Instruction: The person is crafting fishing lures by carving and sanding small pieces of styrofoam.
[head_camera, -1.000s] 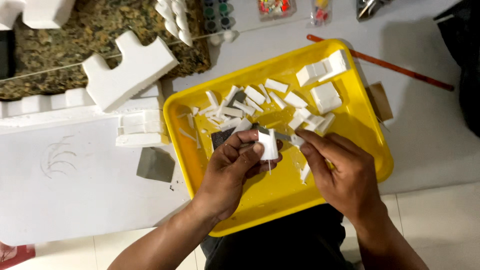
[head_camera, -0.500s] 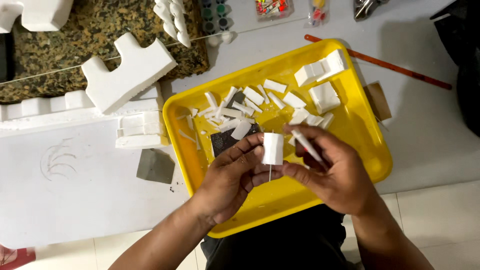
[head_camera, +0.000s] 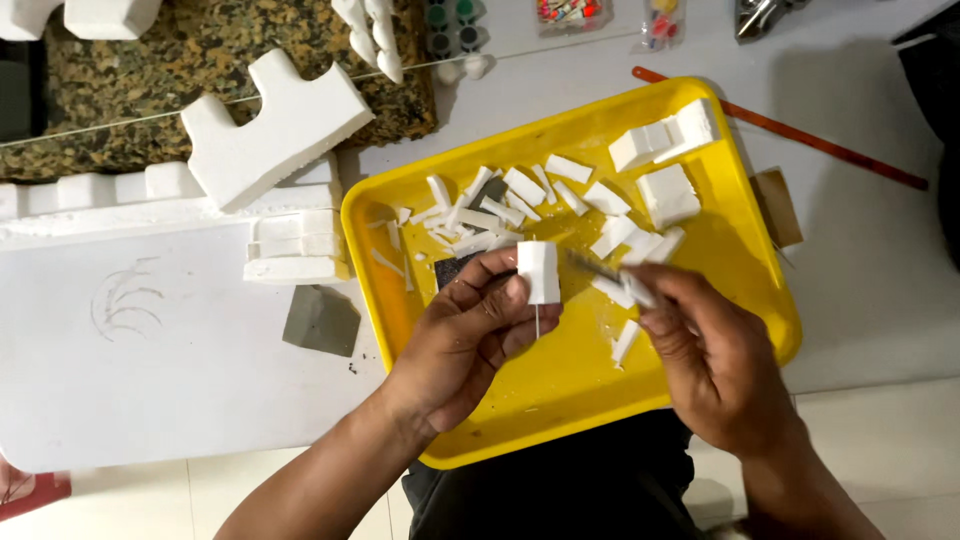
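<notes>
At the far left of the white tabletop (head_camera: 870, 250) we see a large flat white foam sheet (head_camera: 150, 350) with a faint pencil sketch on it, and above it a thick white foam block with a notch cut out (head_camera: 275, 125), lying partly on a dark speckled stone slab (head_camera: 100, 80). Just right of the sheet lies a small grey square of sandpaper (head_camera: 320, 320), touching the edge of the yellow plastic tray (head_camera: 740, 250). Over the tray's middle, our left hand (head_camera: 465, 345) pinches a small white rectangular foam piece (head_camera: 538, 271) between thumb and fingers, holding it upright; a thin pin sticks out below it. Behind it, many white foam offcuts (head_camera: 520, 195) lie scattered across the tray's upper half, with bigger foam chunks (head_camera: 665, 150) toward its top right corner. To the right, our right hand (head_camera: 710, 355) is closed around a slim metal-bladed craft knife (head_camera: 600, 272), its tip pointing at the foam piece, just beside it. Beyond the tray's right rim, a long thin red stick (head_camera: 800, 132) lies slantwise.
</notes>
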